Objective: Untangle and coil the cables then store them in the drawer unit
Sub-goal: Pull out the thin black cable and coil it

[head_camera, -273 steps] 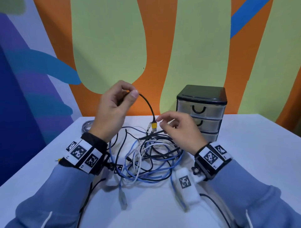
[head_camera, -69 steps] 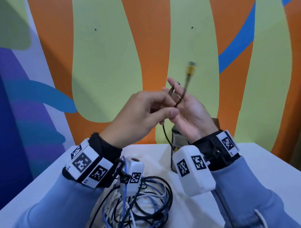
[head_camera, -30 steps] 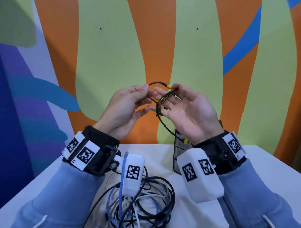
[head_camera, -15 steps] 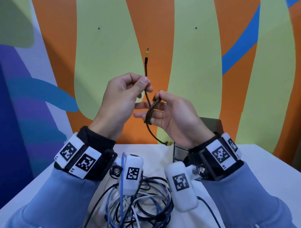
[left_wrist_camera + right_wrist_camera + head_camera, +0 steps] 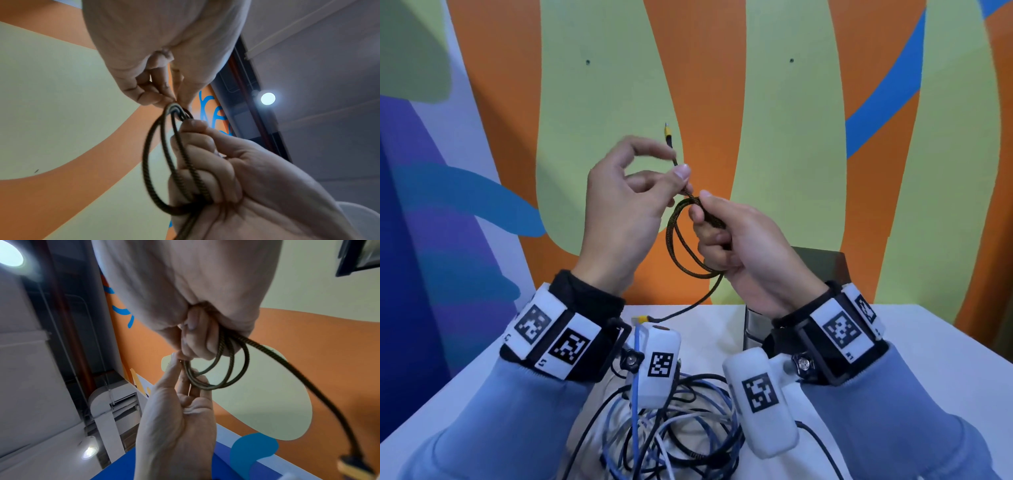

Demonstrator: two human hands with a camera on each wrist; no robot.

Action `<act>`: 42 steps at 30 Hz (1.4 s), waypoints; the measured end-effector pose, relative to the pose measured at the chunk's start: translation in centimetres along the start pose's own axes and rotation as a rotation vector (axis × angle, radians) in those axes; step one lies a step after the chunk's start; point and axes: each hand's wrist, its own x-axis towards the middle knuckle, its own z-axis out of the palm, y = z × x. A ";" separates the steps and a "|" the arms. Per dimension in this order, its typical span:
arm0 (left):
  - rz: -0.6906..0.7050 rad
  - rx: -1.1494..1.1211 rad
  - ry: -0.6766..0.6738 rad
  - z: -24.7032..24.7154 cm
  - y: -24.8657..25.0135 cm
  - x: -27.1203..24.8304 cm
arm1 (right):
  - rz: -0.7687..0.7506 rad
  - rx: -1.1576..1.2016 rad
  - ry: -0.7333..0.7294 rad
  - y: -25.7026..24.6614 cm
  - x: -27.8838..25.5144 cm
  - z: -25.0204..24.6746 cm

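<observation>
A braided black-and-yellow cable (image 5: 675,240) is held up in front of the wall, wound into two or three round loops (image 5: 158,162). My right hand (image 5: 701,206) grips the loops (image 5: 226,369) with curled fingers and the thumb on top. My left hand (image 5: 677,163) pinches the free end just below its yellow tip (image 5: 667,130), right next to the right thumb. The tail hangs down to a yellow plug (image 5: 642,319) near the table (image 5: 928,342). The drawer unit (image 5: 822,270) stands behind my right wrist, mostly hidden.
A tangle of blue, white and black cables (image 5: 681,425) lies on the white table between my forearms. The painted wall is close behind. In the right wrist view the yellow plug (image 5: 353,467) dangles at the lower right.
The right fingers have closed round the cable, which now forms open round loops. The hanging yellow plug has swung left. The left hand still pinches the upper end.
</observation>
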 end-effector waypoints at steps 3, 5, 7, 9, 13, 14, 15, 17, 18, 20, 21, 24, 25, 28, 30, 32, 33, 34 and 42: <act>0.002 0.057 -0.052 0.1 -0.1 0.2 | -0.014 0.026 0.009 -0.1 0.0 0.0; -0.037 0.065 -0.178 0.0 0.1 0.1 | -0.037 0.051 0.018 -0.1 0.1 0.0; -0.072 0.063 -0.315 -0.3 0.6 -0.1 | -0.064 0.090 0.029 0.0 0.2 -0.3; -0.089 0.072 -0.386 -0.6 0.8 -0.1 | -0.078 0.122 0.044 0.1 0.3 -0.5; -0.145 0.016 -0.463 -1.6 0.6 0.3 | -0.075 0.107 0.075 0.4 0.3 -0.2; -0.161 0.017 -0.477 -1.8 0.7 0.4 | -0.075 0.104 0.082 0.4 0.3 -0.1; -0.173 0.027 -0.492 -2.0 0.7 0.4 | -0.071 0.104 0.090 0.5 0.3 -0.1; -0.189 0.041 -0.521 -2.2 0.7 0.3 | -0.066 0.095 0.101 0.5 0.4 -0.3; -0.189 0.045 -0.526 -2.2 0.6 0.3 | -0.067 0.091 0.103 0.6 0.5 -0.4; -0.173 0.077 -0.480 -1.7 0.3 0.1 | -0.077 0.089 0.106 0.7 0.6 -0.4; -0.161 0.100 -0.438 -1.3 0.1 0.1 | -0.086 0.082 0.115 0.9 0.7 -0.4; -0.177 0.099 -0.326 -0.3 -0.6 -0.4 | -0.141 -0.008 0.199 1.7 0.9 -0.6; -0.202 0.089 -0.293 -0.1 -0.8 -0.6 | -0.169 -0.049 0.236 2.1 0.9 -0.7; -0.310 0.074 -0.241 0.3 -1.1 -1.3 | -0.215 -0.121 0.352 3.6 0.3 -1.1; -0.437 0.024 -0.272 0.5 -1.6 -2.1 | -0.224 -0.156 0.414 4.8 -0.7 -1.4; -0.595 -0.070 -0.329 0.4 -2.6 -3.0 | -0.230 -0.230 0.451 6.2 -1.7 -1.6; -0.677 -0.136 -0.351 0.2 -3.2 -3.5 | -0.232 -0.279 0.465 6.8 -2.2 -1.7; -0.746 -0.205 -0.362 0.0 -3.7 -4.0 | -0.236 -0.326 0.473 7.3 -2.6 -1.8; -0.967 -0.569 -0.329 -1.6 -5.1 -7.4 | -0.099 -0.346 0.389 10.4 -3.8 -1.6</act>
